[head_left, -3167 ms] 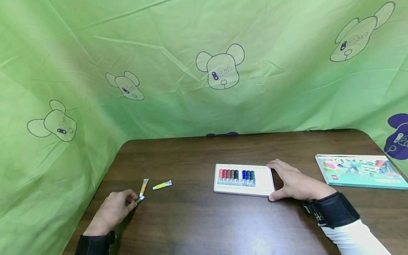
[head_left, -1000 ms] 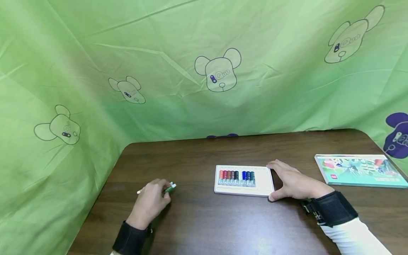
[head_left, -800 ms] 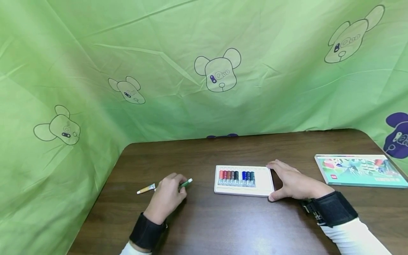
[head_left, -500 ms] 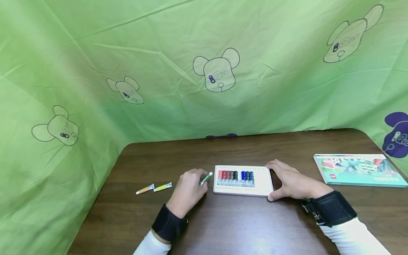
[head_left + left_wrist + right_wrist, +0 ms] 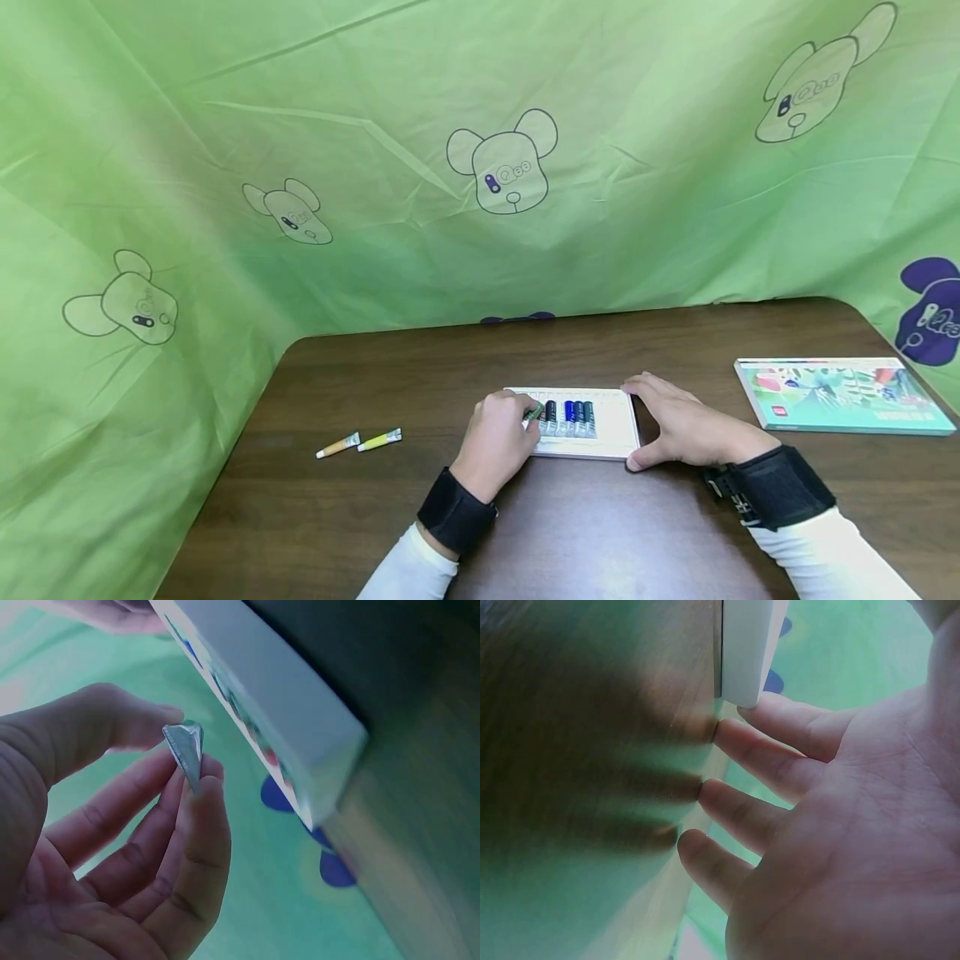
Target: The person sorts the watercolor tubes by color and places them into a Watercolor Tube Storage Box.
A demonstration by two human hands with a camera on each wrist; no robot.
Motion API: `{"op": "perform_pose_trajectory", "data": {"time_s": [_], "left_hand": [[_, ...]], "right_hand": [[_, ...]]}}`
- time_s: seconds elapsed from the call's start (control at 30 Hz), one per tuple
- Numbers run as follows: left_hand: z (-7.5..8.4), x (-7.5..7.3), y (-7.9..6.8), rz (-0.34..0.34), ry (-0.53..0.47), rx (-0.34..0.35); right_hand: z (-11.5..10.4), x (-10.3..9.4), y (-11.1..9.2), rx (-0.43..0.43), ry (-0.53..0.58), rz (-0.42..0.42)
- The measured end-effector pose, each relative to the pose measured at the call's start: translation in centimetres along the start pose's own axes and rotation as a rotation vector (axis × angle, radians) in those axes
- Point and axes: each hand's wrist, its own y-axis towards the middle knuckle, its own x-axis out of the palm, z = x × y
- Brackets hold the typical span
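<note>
My left hand pinches a small green paint tube between thumb and fingers, over the left part of a white paint tray. In the left wrist view the tube's flat silver end faces the camera, beside the tray's end. Dark and blue paint tubes lie in a row in the tray; the red ones are hidden behind my left hand. My right hand holds the tray's right end, thumb at the near corner and index finger at the far one. Its other fingertips reach down at the table.
An orange paint tube and a yellow paint tube lie close together on the left of the brown table. A flat teal illustrated box lies at the right. A green cloth hangs behind the table.
My left hand has carried the green tube rightward from beside the orange and yellow tubes to over the tray. The orange tube now lies turned, nearer the yellow one. My right hand stays at the tray.
</note>
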Motion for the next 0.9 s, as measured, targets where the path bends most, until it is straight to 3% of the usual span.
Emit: {"op": "perform_pose_trajectory", "data": {"time_s": [0.5,0.67,0.9], "left_hand": [[4.7,2.9,1.7,-0.030,0.047,0.031],[6.1,4.0,2.4,-0.025,0.126,0.047],[7.4,5.0,2.8,-0.047,0.222,0.013]], "right_hand": [[0.2,0.0,0.0,-0.028,0.011,0.021],[0.2,0.1,0.0,-0.035,0.019,0.023],[0.2,0.1,0.0,-0.047,0.023,0.043]]}}
